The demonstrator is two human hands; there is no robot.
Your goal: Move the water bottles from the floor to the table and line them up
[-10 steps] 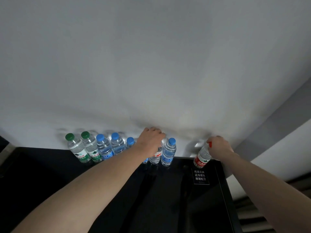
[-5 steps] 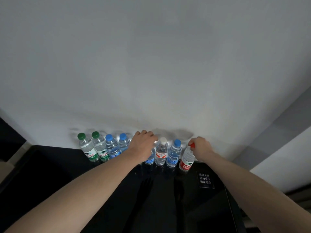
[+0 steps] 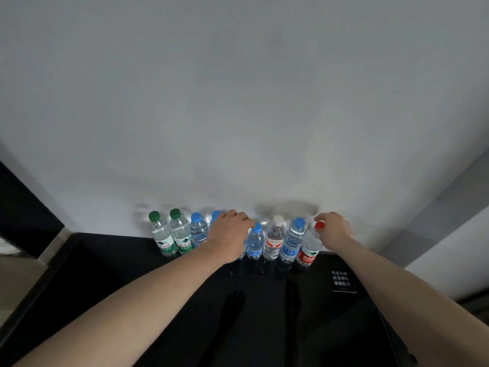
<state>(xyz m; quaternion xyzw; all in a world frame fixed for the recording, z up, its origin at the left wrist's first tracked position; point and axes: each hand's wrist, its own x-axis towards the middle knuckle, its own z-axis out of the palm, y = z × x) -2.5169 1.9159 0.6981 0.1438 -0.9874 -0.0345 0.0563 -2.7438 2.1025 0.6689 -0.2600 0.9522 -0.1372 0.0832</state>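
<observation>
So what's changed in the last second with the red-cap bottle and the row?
The right hand slid the red-cap bottle leftward from its spot apart, up against the row's right end, still gripping its neck. The left hand stays on the row's middle. The green-cap bottles haven't shifted.

Black sign [image 3: 342, 279] and bottle labels carry Chinese characters, unreadable

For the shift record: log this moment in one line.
row: bottles along wall | right hand: grips red-capped bottle | left hand: over row, grasp hidden

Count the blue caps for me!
4 blue caps: one beside the green-capped bottles, one behind the left hand, two flanking the white-capped bottle. The hand may hide another.
</observation>
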